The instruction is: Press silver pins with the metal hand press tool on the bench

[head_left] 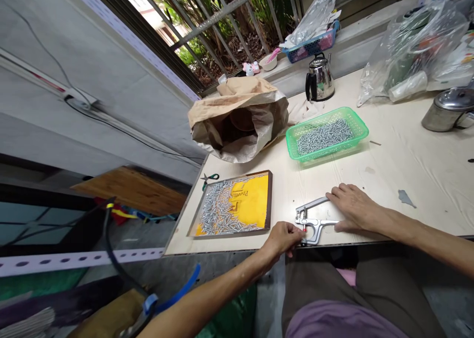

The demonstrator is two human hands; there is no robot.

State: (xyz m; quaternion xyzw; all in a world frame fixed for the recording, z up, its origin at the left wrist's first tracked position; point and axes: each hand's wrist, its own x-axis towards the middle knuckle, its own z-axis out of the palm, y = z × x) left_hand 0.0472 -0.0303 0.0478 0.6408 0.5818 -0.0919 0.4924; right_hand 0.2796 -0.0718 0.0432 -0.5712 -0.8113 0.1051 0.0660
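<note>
A silver hand press tool (314,224) with a spring lies near the table's front edge, its two handles spread apart to the right. My right hand (350,207) is wrapped round the ends of those handles. At the tool's left end, my left hand (287,236) is pinched beside a small red part; what its fingertips hold is too small to make out. Left of that hand sits a shallow tray (269,199) with a yellow bottom and many small metal pieces. Farther back, a green basket (291,147) holds more small metal pieces.
An open brown paper bag (237,115) stands behind the tray. Green-handled scissors (210,178) lie at the table's left edge. A steel kettle (321,81), a lidded metal pot (446,110) and plastic bags (411,56) are at the back and right.
</note>
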